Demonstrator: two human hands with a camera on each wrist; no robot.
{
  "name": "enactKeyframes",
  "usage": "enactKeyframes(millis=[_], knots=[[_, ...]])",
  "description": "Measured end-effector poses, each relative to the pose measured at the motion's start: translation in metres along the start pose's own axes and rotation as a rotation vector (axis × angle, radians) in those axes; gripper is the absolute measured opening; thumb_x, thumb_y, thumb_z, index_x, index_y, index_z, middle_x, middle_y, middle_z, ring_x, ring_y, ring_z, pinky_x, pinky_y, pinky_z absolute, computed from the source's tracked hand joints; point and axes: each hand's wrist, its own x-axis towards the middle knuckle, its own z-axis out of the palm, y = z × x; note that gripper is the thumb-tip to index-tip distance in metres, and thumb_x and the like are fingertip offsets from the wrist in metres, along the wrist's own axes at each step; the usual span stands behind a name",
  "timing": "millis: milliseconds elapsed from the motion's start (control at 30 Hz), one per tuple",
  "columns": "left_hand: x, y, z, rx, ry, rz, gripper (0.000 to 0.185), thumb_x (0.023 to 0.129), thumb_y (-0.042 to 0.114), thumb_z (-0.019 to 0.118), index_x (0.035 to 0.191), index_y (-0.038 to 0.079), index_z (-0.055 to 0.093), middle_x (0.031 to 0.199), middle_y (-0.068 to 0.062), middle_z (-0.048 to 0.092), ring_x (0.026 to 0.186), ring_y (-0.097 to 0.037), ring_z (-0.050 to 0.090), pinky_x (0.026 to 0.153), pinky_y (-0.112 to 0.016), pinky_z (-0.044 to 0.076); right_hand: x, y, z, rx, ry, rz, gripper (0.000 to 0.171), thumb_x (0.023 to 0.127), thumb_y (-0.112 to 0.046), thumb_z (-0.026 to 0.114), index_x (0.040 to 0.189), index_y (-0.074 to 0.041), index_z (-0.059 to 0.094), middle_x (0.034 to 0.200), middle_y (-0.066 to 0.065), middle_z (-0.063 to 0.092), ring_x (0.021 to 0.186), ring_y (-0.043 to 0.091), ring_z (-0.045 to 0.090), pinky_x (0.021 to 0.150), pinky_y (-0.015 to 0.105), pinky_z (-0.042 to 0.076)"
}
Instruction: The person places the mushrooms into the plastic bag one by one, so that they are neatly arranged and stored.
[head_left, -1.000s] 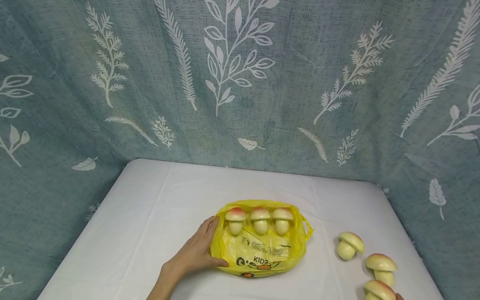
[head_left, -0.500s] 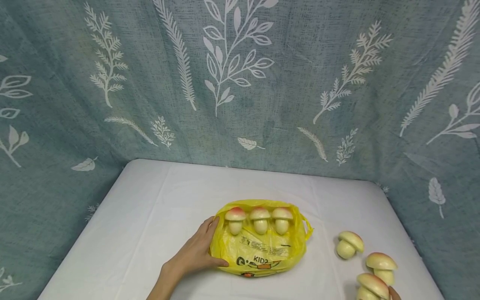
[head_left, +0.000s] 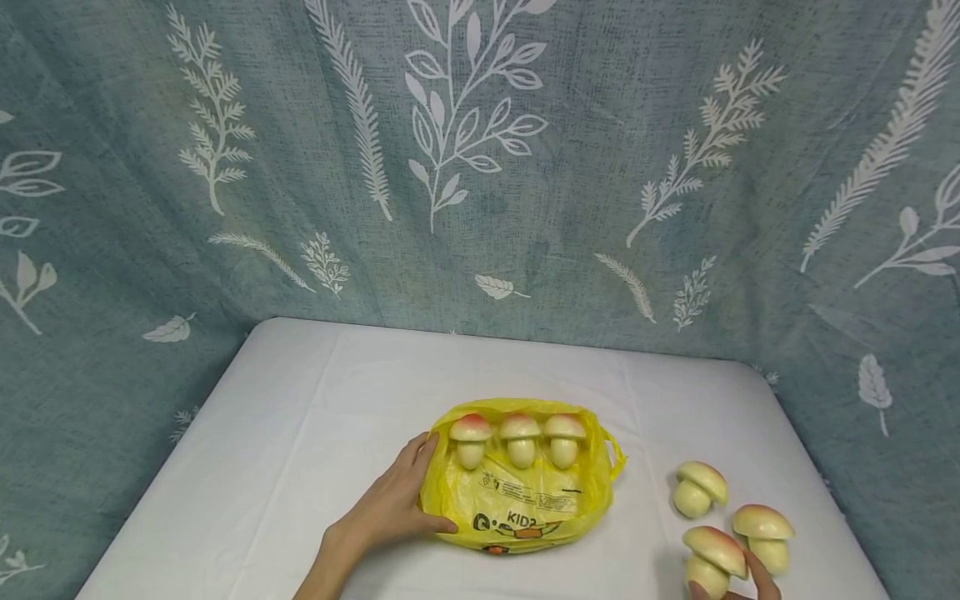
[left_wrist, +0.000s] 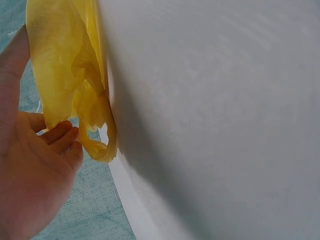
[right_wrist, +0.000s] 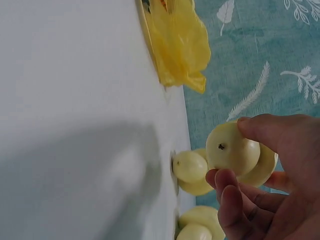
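Observation:
A yellow plastic bag [head_left: 525, 500] lies flat on the white table [head_left: 300, 417]. Three toy mushrooms [head_left: 521, 439] with pink-tinted caps stand in a row on its far part. My left hand [head_left: 390, 508] rests on the bag's left edge, fingers stretched along it and thumb on top; in the left wrist view the fingers [left_wrist: 62, 137] touch the crumpled bag [left_wrist: 65, 70]. At the bottom right my right hand [head_left: 725, 579] grips a fourth mushroom [head_left: 712, 557] by its stem and holds it just above the table. In the right wrist view the fingers [right_wrist: 280, 132] curl round that mushroom [right_wrist: 227, 142].
Two more mushrooms sit on the table by my right hand: one tilted [head_left: 699, 489], one upright [head_left: 763, 533]. A teal curtain [head_left: 480, 167] with white leaf prints hangs behind and around the table. The table's right edge [head_left: 825, 492] runs close to the loose mushrooms.
My right hand has come up and leftward into view with the mushroom it grips, lifting it from the bottom edge. The left hand, the bag and the other mushrooms have not moved.

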Motion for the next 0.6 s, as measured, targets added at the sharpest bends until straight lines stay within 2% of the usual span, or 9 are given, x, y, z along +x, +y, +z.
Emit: enactKeyframes(millis=[33,100,267,333,433,600], knots=[[0.0,0.0,0.0,-0.001,0.0,0.0,0.126,0.068,0.061,0.083,0.159,0.005,0.016,0.159,-0.018,0.021,0.144,-0.034,0.027,0.109,-0.051,0.036,-0.005,-0.008,0.001,0.011,-0.006,0.017,0.101,0.081,-0.025,0.083,0.159,-0.011,0.019,0.089,0.015,0.065,0.06,0.005,0.054,0.051,0.025,0.046],[0.0,0.0,0.0,-0.006,-0.002,-0.001,0.126,0.068,0.061,0.083,0.159,0.005,0.016,0.159,-0.019,0.021,0.144,-0.034,0.027,0.109,-0.052,0.036,-0.01,-0.01,0.01,0.066,0.035,-0.034,0.095,0.081,-0.016,0.081,0.157,-0.012,0.025,0.083,0.016,0.065,0.057,0.003,0.055,0.048,0.025,0.047],[0.0,0.0,-0.001,-0.006,-0.002,-0.005,0.126,0.068,0.061,0.083,0.159,0.005,0.015,0.159,-0.018,0.02,0.144,-0.034,0.026,0.109,-0.052,0.036,-0.028,-0.027,0.026,0.038,0.158,-0.264,0.085,0.077,-0.004,0.083,0.149,-0.006,0.039,0.091,0.024,0.064,0.062,-0.009,0.051,0.044,0.02,0.046],[0.0,-0.001,-0.001,-0.008,-0.002,-0.007,0.126,0.068,0.061,0.083,0.159,0.006,0.015,0.159,-0.018,0.02,0.144,-0.034,0.027,0.109,-0.052,0.036,-0.032,-0.034,0.028,0.024,0.167,-0.325,0.084,0.075,-0.001,0.084,0.147,-0.004,0.041,0.092,0.024,0.064,0.062,-0.011,0.05,0.042,0.019,0.044],[0.0,-0.001,0.0,-0.012,-0.006,-0.009,0.126,0.068,0.061,0.083,0.159,0.005,0.015,0.159,-0.019,0.02,0.144,-0.035,0.027,0.109,-0.052,0.036,-0.037,-0.047,0.03,0.013,0.132,-0.344,0.083,0.076,-0.001,0.083,0.148,-0.004,0.041,0.091,0.023,0.066,0.055,-0.005,0.052,0.041,0.02,0.042],[0.0,-0.001,0.0,-0.012,-0.009,-0.011,0.126,0.068,0.061,0.083,0.159,0.005,0.016,0.159,-0.019,0.02,0.144,-0.034,0.027,0.109,-0.052,0.036,-0.044,-0.068,0.029,-0.069,0.053,-0.319,0.082,0.082,-0.013,0.081,0.151,-0.01,0.038,0.088,0.021,0.071,0.045,0.009,0.053,0.041,0.023,0.044]])
